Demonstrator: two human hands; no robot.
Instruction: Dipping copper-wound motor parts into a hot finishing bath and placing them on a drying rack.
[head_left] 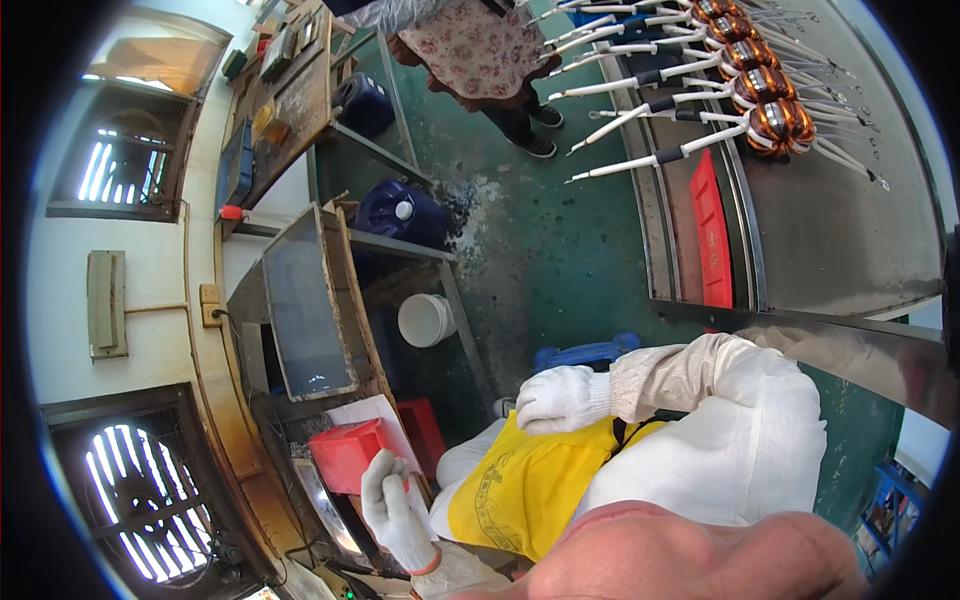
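Observation:
My left hand [394,505], in a white knit glove, is raised beside a red plastic bin [347,440] on the bench. Its fingers are bent together; whatever lies between them, if anything, is too small to make out. My right hand [563,399], also in a white glove, is above my yellow apron [520,480], with its fingers curled inward. The palm is turned away, so its contents, if any, are hidden. Behind the left hand, a bright shiny panel [330,505] lies on the bench.
Several copper-wound coils [780,125] with white leads stand on a metal table [850,230] at the far right, above a red tray [711,230]. Beyond the bench are a white bucket [427,320], a dark blue drum [402,212] and a blue stool [586,352]. Another person [475,50] stands at the top.

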